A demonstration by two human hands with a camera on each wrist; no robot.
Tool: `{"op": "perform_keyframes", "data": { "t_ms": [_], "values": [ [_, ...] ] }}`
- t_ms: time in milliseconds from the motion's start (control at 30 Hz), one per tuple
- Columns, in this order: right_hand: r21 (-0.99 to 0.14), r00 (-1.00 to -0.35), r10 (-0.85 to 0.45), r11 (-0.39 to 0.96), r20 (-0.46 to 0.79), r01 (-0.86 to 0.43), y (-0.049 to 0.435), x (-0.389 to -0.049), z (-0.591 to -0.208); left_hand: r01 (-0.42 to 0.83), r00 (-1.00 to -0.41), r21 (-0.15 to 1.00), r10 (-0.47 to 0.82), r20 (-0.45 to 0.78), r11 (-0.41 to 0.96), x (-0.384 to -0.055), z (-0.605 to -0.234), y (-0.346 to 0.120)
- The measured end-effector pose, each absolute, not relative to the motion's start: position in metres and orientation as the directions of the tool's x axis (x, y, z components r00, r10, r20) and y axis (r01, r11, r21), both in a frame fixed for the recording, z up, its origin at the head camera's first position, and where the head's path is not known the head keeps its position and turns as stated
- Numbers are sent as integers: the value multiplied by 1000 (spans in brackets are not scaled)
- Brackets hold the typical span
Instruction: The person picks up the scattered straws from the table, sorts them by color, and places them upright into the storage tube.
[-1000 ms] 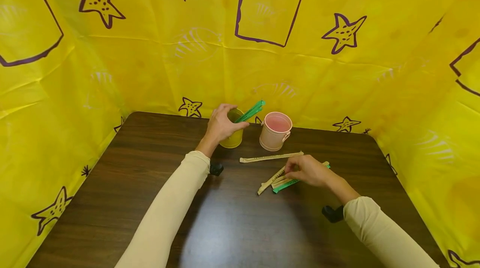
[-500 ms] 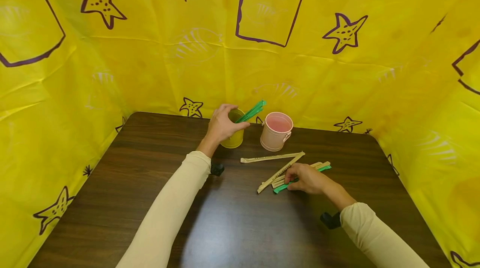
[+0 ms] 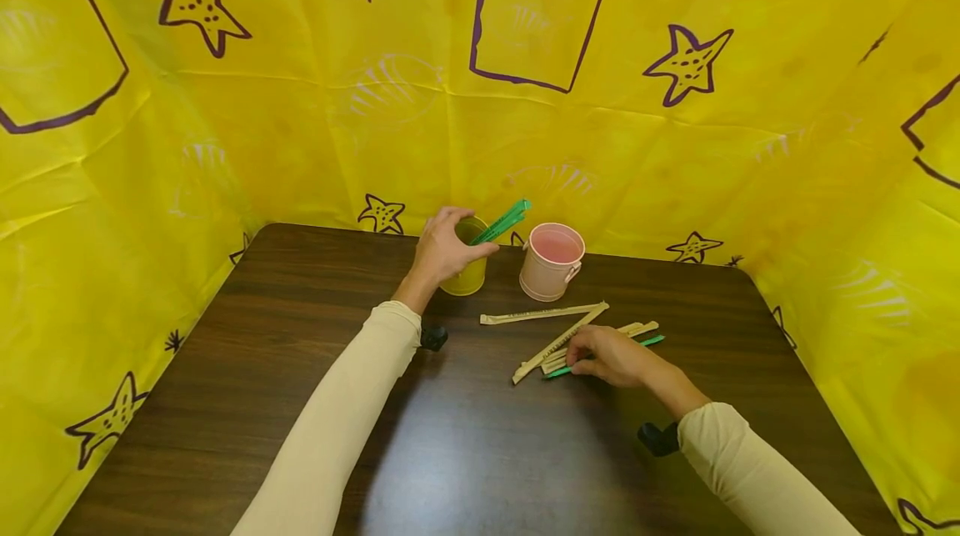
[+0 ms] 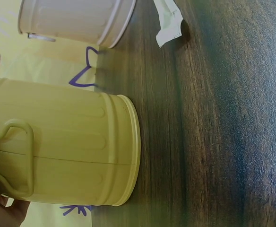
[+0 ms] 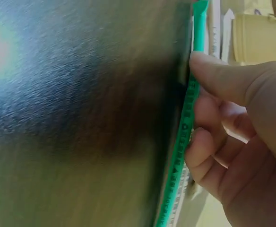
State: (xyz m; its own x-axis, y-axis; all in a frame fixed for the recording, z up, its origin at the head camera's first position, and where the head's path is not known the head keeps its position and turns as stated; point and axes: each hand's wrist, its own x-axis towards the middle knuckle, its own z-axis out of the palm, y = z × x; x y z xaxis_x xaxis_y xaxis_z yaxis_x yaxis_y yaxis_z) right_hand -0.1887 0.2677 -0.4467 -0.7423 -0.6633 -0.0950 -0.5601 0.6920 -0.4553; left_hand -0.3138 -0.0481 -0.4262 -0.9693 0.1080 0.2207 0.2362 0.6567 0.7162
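Note:
In the head view my left hand (image 3: 442,248) holds the rim of a small yellow bucket (image 3: 467,279), thumb on the near right side and fingers on the far side. Green wrapped straws (image 3: 502,223) lean out of that bucket to the right. My right hand (image 3: 611,355) pinches a slim green paper-wrapped straw (image 3: 651,341) low over the table; the right wrist view shows the thumb on the green straw (image 5: 180,142). Just beside it lie several tan wrapped straws (image 3: 558,346), partly hidden by the hand. The left wrist view shows the yellow bucket (image 4: 67,142) standing on the table.
A pink bucket (image 3: 551,269) stands right of the yellow one. One tan straw (image 3: 536,315) lies in front of it. The dark wooden table (image 3: 465,453) meets a yellow printed cloth (image 3: 420,127) at the back and sides.
My right hand has shifted from over the tan straws onto the green straw, which has turned slightly and come away from the pile. My left hand stays on the yellow bucket.

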Motion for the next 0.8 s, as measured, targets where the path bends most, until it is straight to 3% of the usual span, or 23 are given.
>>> {"op": "perform_keyframes", "data": {
  "t_ms": [400,800],
  "values": [
    [-690,-806,-587,613,-72,-384,243,-186,-420,228,-971,717,101,216,658,-314,-428,-48],
    [-695,-861,-492,576,125,-430,224,-191,-382,223,-973,721,111,200,656,-315,-428,-48]
  ]
}}
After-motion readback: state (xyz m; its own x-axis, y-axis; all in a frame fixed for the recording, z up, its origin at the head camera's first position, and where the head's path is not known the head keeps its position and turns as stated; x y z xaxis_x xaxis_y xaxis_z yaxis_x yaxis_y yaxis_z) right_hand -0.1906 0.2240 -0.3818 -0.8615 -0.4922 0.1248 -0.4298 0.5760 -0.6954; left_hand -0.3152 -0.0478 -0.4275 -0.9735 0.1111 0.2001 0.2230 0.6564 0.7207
